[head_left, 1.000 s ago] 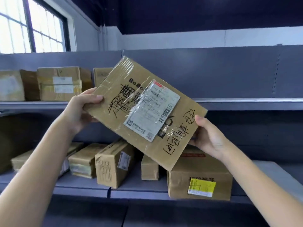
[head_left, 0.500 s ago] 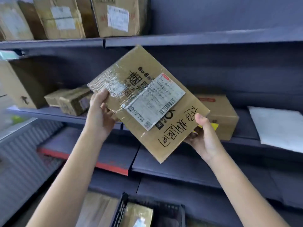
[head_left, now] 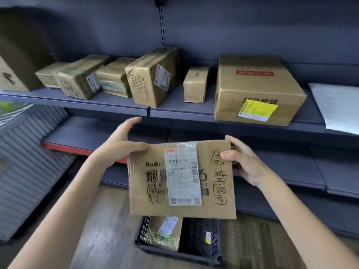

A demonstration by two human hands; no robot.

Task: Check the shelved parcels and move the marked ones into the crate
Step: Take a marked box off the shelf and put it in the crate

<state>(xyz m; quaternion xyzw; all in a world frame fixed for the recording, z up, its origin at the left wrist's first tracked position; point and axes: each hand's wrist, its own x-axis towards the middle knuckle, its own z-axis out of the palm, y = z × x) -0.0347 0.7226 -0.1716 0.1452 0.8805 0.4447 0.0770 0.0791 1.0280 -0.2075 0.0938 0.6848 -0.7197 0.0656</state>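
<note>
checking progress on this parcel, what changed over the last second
The flat parcel came down from the upper shelves, turned from tilted to nearly square, and now hangs over the black crate on the floor. The left hand shifted to its top left corner, fingers partly lifted. The right hand kept its grip on the right edge. The parcel is not yet in the crate; the shelved boxes look undisturbed.

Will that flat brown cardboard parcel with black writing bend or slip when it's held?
The flat brown cardboard parcel probably stays stiff: its edges look straight, pinched only by the left hand and right hand. Likely light, held by fingertips. Its shiny tape might be slippery.
</note>
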